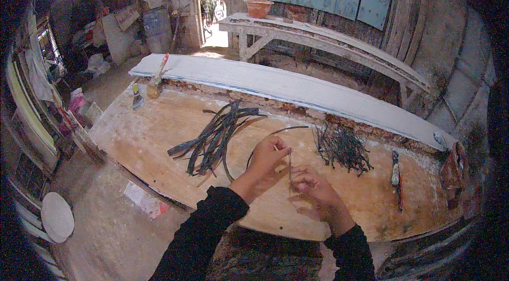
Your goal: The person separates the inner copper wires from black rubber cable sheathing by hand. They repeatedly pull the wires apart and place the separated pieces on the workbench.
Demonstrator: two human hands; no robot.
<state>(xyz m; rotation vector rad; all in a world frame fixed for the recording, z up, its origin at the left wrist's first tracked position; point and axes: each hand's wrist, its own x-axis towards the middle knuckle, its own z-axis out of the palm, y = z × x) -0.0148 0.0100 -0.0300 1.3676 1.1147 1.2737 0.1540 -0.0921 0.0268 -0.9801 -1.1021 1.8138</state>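
Note:
My left hand point(268, 159) is closed, thumb and fingertips pinching a thin black strip point(290, 163) above the middle of the wooden board point(265, 204). My right hand point(318, 191) is just to the right and a little nearer, its fingertips closed on the lower part of the same strip. A longer length of black strip curves out behind my left hand. On the left lies a loose bundle of long, flat black strips point(214, 140). To the right is a heap of short, thin black pieces point(344, 149) that look knotted.
A long white plank point(297, 87) runs along the board's far side. On the left are a red-tipped brush point(157, 80) and a putty knife point(138, 98); a slender tool point(396, 175) lies at right. Behind stands a bench point(328, 42) with a clay-coloured pot point(258, 9).

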